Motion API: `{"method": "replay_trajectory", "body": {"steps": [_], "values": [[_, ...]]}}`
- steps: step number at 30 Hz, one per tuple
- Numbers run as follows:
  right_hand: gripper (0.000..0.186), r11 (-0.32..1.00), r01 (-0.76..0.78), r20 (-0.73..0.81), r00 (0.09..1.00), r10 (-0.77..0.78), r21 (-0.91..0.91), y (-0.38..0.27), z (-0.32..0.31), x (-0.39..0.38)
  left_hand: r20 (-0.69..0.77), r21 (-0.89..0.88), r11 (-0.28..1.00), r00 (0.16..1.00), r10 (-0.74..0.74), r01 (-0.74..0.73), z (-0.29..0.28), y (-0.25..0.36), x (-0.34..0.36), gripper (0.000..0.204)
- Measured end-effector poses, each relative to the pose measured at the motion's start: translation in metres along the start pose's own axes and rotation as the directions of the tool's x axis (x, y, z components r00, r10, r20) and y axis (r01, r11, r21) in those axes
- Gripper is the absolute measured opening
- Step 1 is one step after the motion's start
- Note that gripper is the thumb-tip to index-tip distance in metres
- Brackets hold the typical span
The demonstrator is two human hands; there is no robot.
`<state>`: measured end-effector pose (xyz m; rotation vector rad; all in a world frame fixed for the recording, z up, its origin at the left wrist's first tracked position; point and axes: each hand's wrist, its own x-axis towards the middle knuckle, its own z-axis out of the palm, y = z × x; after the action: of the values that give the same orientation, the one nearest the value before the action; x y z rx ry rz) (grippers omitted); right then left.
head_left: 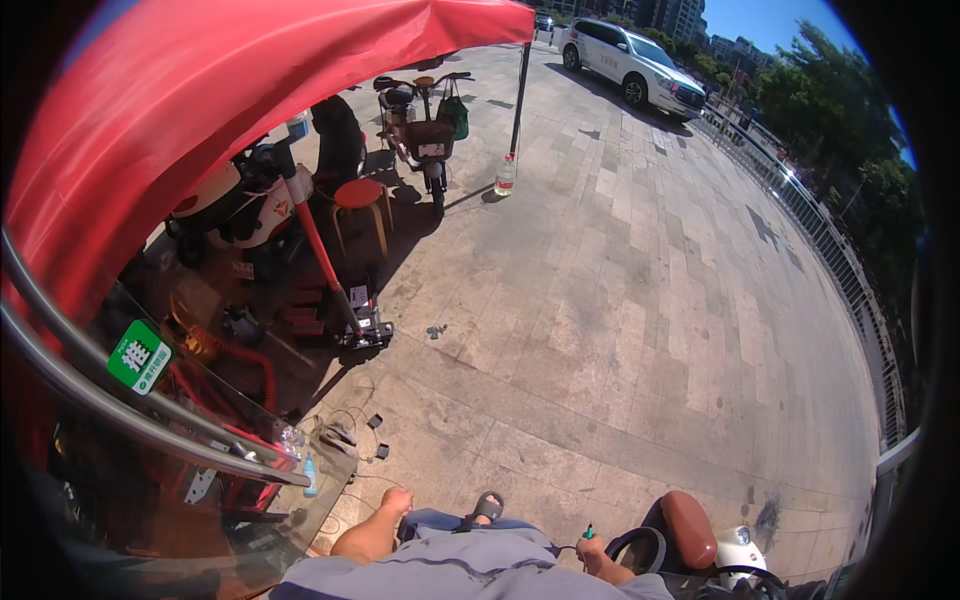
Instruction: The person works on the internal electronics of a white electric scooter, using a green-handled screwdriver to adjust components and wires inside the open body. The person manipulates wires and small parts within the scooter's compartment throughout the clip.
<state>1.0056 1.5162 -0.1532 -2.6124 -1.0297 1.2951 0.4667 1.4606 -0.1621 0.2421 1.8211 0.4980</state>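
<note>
My left hand [398, 500] is curled closed at the lower middle, beside my body. Whatever it may hold is hidden; a thin cable on the paving runs close to it. Lower right of it, my right hand [592, 551] is closed round a small green-tipped object [589, 532] that points upward; its kind is too small to make out. Just right of that hand are a black ring-shaped part [637, 550], a brown rounded seat [687, 530] and a white scooter part with a lamp [740, 552]. My sandalled foot [489, 505] shows between my hands.
At left, a glass door [230, 440] with steel handles; a blue-capped bottle [310, 477] stands beside it. Black adapters [378, 450] lie on the paving. Beyond are a red canopy [300, 40], its weighted pole, an orange stool [360, 194], scooters [430, 145] and a white car [635, 65].
</note>
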Motion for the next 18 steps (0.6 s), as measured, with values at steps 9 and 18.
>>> {"method": "replay_trajectory", "body": {"steps": [9,18], "values": [[0.026,0.395,0.913,-0.025,0.399,-0.916,0.105,-0.637,-0.037,0.113,-0.193,-0.143,0.904,0.885,-0.424,0.402,-0.077,0.048,0.076,0.021],[0.024,0.597,0.801,0.269,0.584,-0.766,-0.038,-0.752,0.016,0.172,-0.133,-0.375,0.925,0.991,0.010,-0.060,-0.094,0.449,0.237,0.025]]}}
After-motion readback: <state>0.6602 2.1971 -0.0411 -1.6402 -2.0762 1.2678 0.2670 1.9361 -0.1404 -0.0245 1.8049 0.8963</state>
